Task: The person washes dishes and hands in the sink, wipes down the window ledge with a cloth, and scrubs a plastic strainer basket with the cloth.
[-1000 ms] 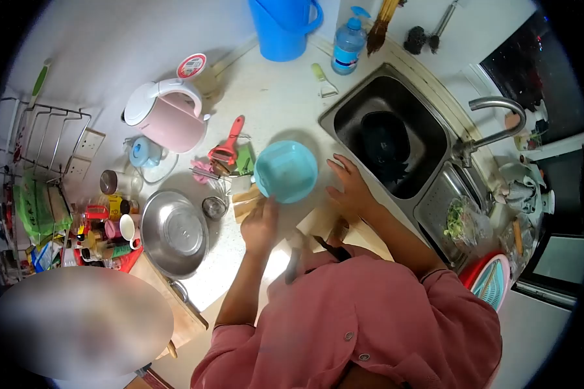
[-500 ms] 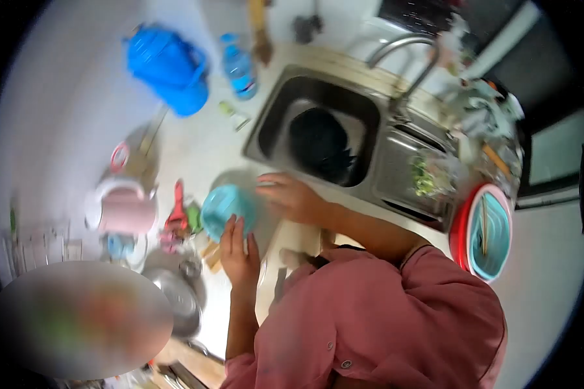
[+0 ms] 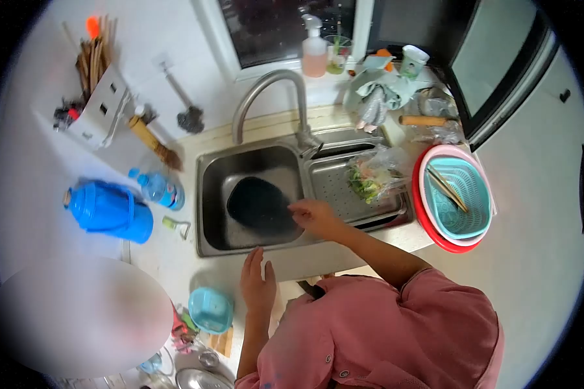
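Observation:
A dark, rounded, limp-looking item [image 3: 259,202], perhaps a cloth, lies in the left basin of the steel sink [image 3: 204,214]. My right hand [image 3: 316,219] reaches over the sink's front, fingers slightly bent and apart, close to the item's right edge. Whether they touch it I cannot tell. By the front edge of the counter, my left hand [image 3: 258,285] is raised with its fingers stretched and thumb apart, holding nothing. A light-blue plastic bowl [image 3: 211,310] stands on the counter to its left, apart from it.
The curved faucet [image 3: 272,78] arches over the sink. Bagged greens [image 3: 370,178] lie on the right drainer. Stacked basins with a turquoise basket [image 3: 461,201] stand at right. A blue thermos [image 3: 110,211], a water bottle [image 3: 162,189] and a green-handled peeler [image 3: 175,225] sit at left.
Both hands have left the light-blue bowl. My right hand has moved over the sink, and my left hand has drawn away from the bowl. The view has swung toward the sink and window.

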Available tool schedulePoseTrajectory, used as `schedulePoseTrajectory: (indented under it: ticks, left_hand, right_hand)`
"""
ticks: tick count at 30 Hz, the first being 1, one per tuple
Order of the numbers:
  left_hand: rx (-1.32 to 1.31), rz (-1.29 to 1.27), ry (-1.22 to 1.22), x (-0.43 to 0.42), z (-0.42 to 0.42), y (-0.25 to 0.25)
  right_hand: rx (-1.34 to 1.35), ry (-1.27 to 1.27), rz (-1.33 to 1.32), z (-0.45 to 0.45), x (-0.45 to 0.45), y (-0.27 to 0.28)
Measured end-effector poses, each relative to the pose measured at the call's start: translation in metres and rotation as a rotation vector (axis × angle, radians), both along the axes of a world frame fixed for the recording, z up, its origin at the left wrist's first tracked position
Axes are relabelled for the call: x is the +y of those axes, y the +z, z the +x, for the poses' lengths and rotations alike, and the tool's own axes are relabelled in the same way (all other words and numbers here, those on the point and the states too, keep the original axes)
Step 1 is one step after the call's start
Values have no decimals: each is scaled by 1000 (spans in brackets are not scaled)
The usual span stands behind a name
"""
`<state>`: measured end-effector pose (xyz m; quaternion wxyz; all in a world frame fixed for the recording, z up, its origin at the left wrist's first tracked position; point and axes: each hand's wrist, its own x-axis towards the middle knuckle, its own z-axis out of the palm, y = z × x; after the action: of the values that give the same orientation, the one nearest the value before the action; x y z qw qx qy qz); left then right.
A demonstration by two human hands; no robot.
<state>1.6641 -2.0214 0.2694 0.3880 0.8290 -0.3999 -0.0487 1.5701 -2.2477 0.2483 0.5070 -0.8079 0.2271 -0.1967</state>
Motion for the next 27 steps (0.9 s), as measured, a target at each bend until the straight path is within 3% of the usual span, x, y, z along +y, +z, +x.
schedulePoseTrajectory:
  ticks: [3,7,11,13,21,27]
  left_hand:
    - [-74,-64,-118,-29,6,-1]
    - [-30,-80,-188,-63,7,13]
    - [-91,-81,-206,-84,9,18]
    - [-76,-66,-191,-92,8,22]
    - [-120,-59,-207,-130,18,18]
    - [-175,-58,-284,-156,13,16]
  right_hand:
    - [3,-175,-14,-24,-43,24]
    - [-258,-358,-133,-51,-124,70]
    - [-317,-510,-586,-68,-200,128]
    - [-235,-574,-673,-73,-237,138]
    - [111,-728,-984,-73,-277,136]
    - [70,-659,-829,-85,-294,111]
